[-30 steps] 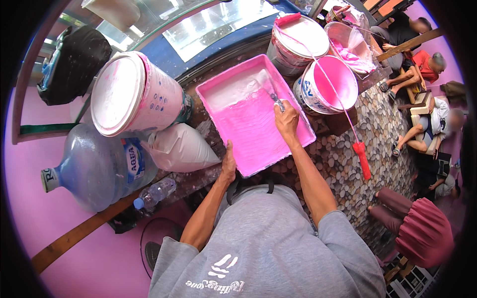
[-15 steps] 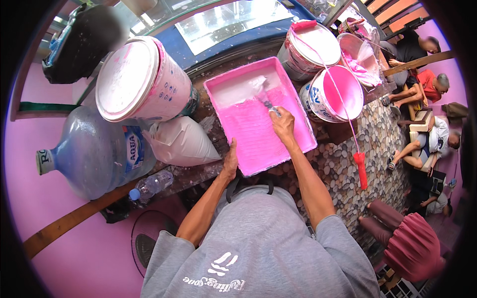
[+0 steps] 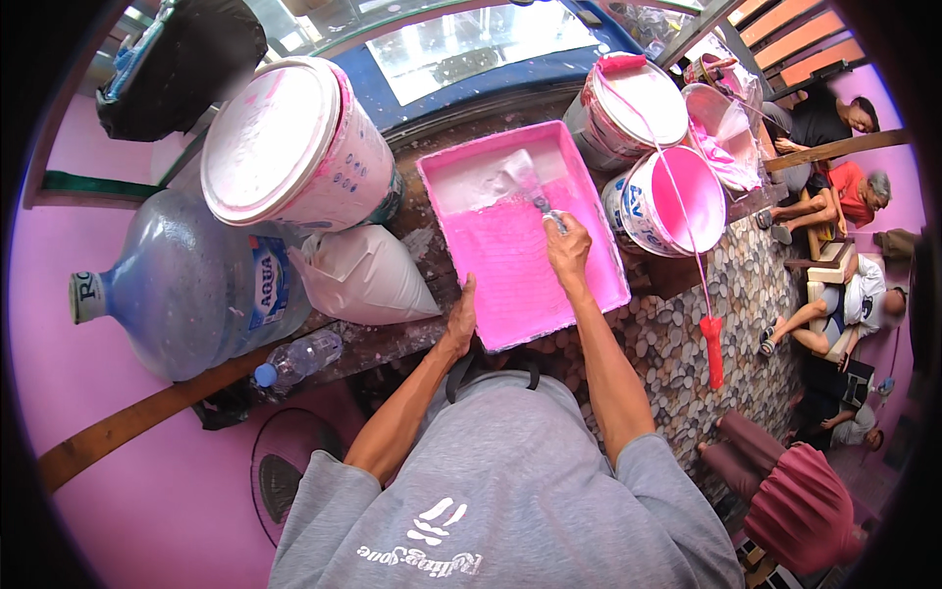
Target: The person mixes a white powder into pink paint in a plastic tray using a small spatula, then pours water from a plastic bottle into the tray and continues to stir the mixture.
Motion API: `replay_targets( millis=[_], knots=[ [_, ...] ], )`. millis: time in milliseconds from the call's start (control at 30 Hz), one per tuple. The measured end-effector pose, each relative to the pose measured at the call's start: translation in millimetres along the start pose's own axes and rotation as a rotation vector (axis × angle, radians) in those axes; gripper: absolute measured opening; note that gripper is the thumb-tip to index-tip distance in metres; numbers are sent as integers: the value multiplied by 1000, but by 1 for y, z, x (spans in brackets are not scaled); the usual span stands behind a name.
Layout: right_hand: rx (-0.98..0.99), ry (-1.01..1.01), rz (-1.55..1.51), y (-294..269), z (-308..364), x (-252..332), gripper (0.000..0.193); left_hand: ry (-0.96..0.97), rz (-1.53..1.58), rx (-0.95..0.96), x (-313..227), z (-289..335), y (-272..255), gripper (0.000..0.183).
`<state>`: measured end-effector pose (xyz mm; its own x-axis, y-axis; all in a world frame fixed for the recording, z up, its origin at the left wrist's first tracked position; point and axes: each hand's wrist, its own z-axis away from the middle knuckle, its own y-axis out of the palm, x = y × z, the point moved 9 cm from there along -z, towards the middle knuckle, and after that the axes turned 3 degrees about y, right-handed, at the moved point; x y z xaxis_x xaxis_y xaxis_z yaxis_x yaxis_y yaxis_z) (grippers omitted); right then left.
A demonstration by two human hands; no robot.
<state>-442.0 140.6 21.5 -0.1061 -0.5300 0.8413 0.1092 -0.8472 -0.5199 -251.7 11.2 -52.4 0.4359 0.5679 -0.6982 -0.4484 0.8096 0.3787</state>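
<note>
Pebbled floor (image 3: 677, 344) underfoot, pink paint tray (image 3: 510, 265) before me; my right hand (image 3: 567, 245) closed around brush (image 3: 525, 182), bristles in white paint; my left hand (image 3: 459, 319) gripping tray's near edge.

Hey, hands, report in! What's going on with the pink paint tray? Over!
Right hand shut on brush, bristles in the white paint. Left hand gripping the paint tray at its near-left edge. Open pink bucket close on the right; nothing blocking.
</note>
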Motion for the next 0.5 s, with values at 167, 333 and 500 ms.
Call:
replay_targets(
  millis=[167, 333, 500],
  knots=[
    [-4, 10, 28, 4, -6, -6, 24, -11, -26, -21, -1, 2, 2, 92],
    [93, 22, -72, 14, -7, -9, 23, -20, -14, 23, -1, 2, 2, 92],
    [-112, 1, 157, -14, -20, -15, 24, -19, -2, 45, -3, 4, 8, 93]
  ],
)
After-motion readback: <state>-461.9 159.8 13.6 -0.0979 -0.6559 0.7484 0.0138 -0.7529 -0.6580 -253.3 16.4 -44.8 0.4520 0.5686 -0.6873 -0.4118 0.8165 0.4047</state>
